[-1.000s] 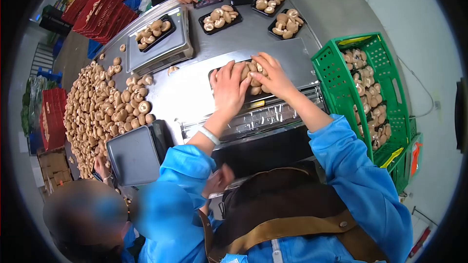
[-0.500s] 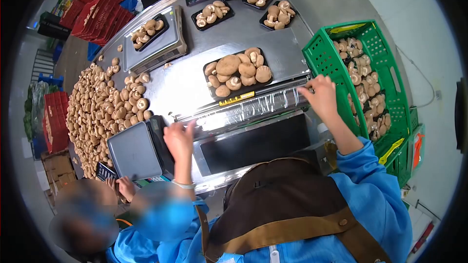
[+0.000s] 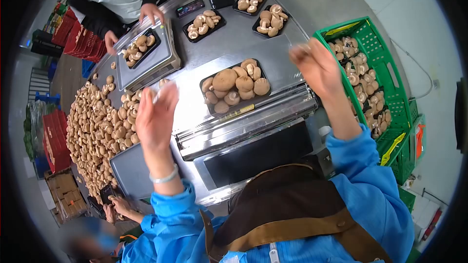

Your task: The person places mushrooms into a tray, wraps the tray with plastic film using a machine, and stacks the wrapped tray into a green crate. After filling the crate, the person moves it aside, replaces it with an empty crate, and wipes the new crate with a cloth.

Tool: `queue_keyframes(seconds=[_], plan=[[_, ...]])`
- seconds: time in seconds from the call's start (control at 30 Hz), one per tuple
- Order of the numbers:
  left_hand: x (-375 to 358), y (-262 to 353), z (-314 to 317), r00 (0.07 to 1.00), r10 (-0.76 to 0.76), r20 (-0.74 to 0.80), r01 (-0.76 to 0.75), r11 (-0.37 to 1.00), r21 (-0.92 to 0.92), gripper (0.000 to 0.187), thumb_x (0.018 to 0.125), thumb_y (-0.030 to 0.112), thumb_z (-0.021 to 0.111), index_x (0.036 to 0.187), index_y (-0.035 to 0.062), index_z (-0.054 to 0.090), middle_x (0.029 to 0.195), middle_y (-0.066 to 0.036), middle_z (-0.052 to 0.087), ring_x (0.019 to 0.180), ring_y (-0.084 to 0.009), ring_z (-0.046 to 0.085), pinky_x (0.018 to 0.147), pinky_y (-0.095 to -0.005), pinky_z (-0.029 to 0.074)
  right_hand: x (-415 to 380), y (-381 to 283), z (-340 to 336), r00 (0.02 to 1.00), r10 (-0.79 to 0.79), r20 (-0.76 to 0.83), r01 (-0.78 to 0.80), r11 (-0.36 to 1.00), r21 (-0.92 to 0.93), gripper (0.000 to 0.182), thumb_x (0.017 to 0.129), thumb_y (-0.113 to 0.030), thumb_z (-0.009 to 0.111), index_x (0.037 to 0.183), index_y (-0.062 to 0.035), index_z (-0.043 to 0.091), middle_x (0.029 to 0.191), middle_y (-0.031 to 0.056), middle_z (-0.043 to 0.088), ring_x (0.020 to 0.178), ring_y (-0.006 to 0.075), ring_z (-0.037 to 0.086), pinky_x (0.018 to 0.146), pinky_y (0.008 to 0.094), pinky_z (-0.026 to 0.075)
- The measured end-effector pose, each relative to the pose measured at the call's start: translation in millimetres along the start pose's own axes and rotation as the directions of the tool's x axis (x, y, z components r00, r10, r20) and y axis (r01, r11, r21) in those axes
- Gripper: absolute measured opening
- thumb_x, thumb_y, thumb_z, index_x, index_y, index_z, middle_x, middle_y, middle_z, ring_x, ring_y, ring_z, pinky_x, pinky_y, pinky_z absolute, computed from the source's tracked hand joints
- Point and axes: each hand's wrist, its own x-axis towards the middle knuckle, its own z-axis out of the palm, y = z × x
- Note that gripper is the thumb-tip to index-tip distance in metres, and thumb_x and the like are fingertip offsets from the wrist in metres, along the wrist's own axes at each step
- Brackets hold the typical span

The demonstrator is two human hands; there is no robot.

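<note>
A black tray of shiitake mushrooms (image 3: pixel 234 85) sits on the metal wrapping machine (image 3: pixel 248 124) in front of me. Clear plastic film (image 3: pixel 187 109) shows as a bright glare left of the tray, and its yellow label (image 3: pixel 240 111) looks dulled beneath it. My left hand (image 3: pixel 158 114), blurred, is raised left of the tray, fingers closed on the film's edge. To the tray's right, my right hand (image 3: pixel 318 65) is also raised and blurred, fingers bent together at the film's other side. The film is hard to trace between hands and tray.
Loose mushrooms (image 3: pixel 97 136) are heaped at left. Across the table, a person's hands (image 3: pixel 152 13) are around a scale (image 3: pixel 163 61) bearing a filled tray. More filled trays (image 3: pixel 204 24) stand at the back. A green crate (image 3: pixel 397 92) is at right; a co-worker's hands (image 3: pixel 119 207) are lower left.
Both hands have risen and moved away from me, drawing the film off the front roller over the tray. The person opposite has leaned in, hands at the scale.
</note>
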Motion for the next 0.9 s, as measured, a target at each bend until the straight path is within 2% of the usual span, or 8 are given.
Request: queue_keyframes(seconds=[0.1,0.17,0.27,0.37,0.5,0.63,0.73,0.9], plan=[[70,-78,-30,0.959,0.277,-0.06,-0.229,0.88,0.416,0.017,0.097,0.022,0.05,0.092,0.0056,0.049,0.098,-0.021,0.066,0.095,-0.0336,0.064,0.086,-0.0405,0.049,58,65,-22,0.98,-0.134,-0.145,0.042,0.86,-0.509,0.017,0.096,-0.02,0.051,0.096,-0.0025,0.052,0.1,0.0165,0.066,0.106,0.0294,0.061,0.088,0.0387,0.043],[73,-106,-47,0.993,0.115,0.006,-0.042,0.317,0.947,0.014,0.097,0.018,0.049,0.093,0.0046,0.048,0.097,-0.022,0.065,0.094,-0.0356,0.063,0.081,-0.0405,0.049,74,101,-44,0.991,0.066,-0.12,-0.134,0.279,-0.951,0.019,0.095,-0.019,0.051,0.097,-0.0001,0.051,0.098,0.0131,0.067,0.101,0.0255,0.062,0.082,0.0373,0.046],[72,-119,-51,0.997,-0.068,-0.044,0.066,0.361,0.93,0.011,0.097,0.014,0.048,0.094,0.0036,0.048,0.092,-0.019,0.063,0.086,-0.0289,0.062,0.077,-0.0357,0.048,76,114,-45,0.945,0.301,-0.124,-0.155,0.081,-0.985,0.024,0.094,-0.022,0.054,0.099,0.0004,0.054,0.09,0.014,0.066,0.088,0.0223,0.063,0.073,0.0374,0.047],[71,-105,-58,0.939,-0.343,0.024,0.277,0.795,0.539,0.013,0.098,0.014,0.049,0.101,0.0019,0.052,0.096,-0.003,0.059,0.086,-0.0095,0.052,0.078,-0.0256,0.044,76,100,-53,0.894,0.446,-0.04,-0.254,0.432,-0.866,0.029,0.093,-0.028,0.056,0.101,-0.0006,0.061,0.085,0.0163,0.064,0.08,0.0195,0.06,0.071,0.0367,0.046],[45,-99,-62,0.811,-0.573,-0.118,0.462,0.504,0.73,0.033,0.101,0.028,0.045,0.109,0.0004,0.06,0.088,-0.001,0.058,0.083,-0.008,0.05,0.078,-0.0234,0.043,49,91,-75,0.818,0.572,0.067,-0.16,0.338,-0.927,0.038,0.095,-0.035,0.052,0.106,0.0002,0.064,0.091,0.016,0.062,0.083,0.0198,0.057,0.075,0.0338,0.045],[8,-103,-34,0.976,-0.22,-0.01,0.135,0.562,0.816,0.042,0.102,0.033,0.041,0.097,-0.0038,0.059,0.078,-0.003,0.053,0.074,-0.0097,0.042,0.069,-0.0282,0.04,2,101,-65,0.969,0.15,0.197,0.131,0.369,-0.92,0.035,0.1,-0.028,0.045,0.093,0.0044,0.058,0.084,0.0133,0.057,0.082,0.0202,0.054,0.081,0.0315,0.042],[-22,-82,-11,0.996,-0.081,-0.045,0.081,0.533,0.842,0.038,0.101,0.027,0.042,0.079,-0.0014,0.054,0.066,0.001,0.044,0.065,-0.008,0.039,0.057,-0.0274,0.035,-21,62,-12,0.983,0.182,-0.035,-0.117,0.461,-0.88,0.037,0.1,-0.028,0.045,0.083,0.0024,0.056,0.068,0.0109,0.053,0.065,0.0179,0.05,0.064,0.0315,0.042],[-105,-40,24,0.942,-0.237,-0.238,0.334,0.729,0.597,0.036,0.101,0.026,0.046,0.079,0.0021,0.06,0.06,0.005,0.047,0.054,-0.0022,0.038,0.046,-0.0217,0.027,-74,10,43,0.989,0.143,-0.044,-0.109,0.49,-0.865,0.039,0.1,-0.03,0.048,0.074,-0.0007,0.052,0.055,0.0082,0.045,0.051,0.0147,0.043,0.05,0.0316,0.037]])
